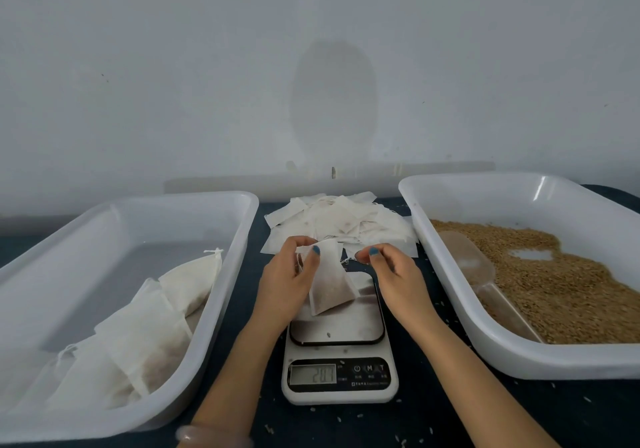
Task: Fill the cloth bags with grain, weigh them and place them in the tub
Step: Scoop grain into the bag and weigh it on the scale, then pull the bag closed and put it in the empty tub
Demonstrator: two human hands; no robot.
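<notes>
Gripping a part-filled bag near its top with the left hand, thumb pressing across the front and fingers curling behind. Pinching what looks like the drawstring between thumb and forefinger of the right hand, just right of the bag's mouth, with the remaining fingers curling loosely.

Hanging the bag tilted above the plate of the scale, with its lower corner down by the plate; touching or not, hard to tell. Showing digits too blurred to read on the display.

Flanking the scale on the dark desk:
- On the left, the tub, holding several filled bags piled at its near end. Raised side wall standing between the held bag and that pile, just beside the left forearm.
- On the right, a second tub, holding grain and a clear scoop lying on it, close to the right forearm.

Lying heaped behind both hands, between the two tubs, a pile of empty bags. Lying scattered around the scale, loose grains. Standing behind it all, a plain pale wall.
</notes>
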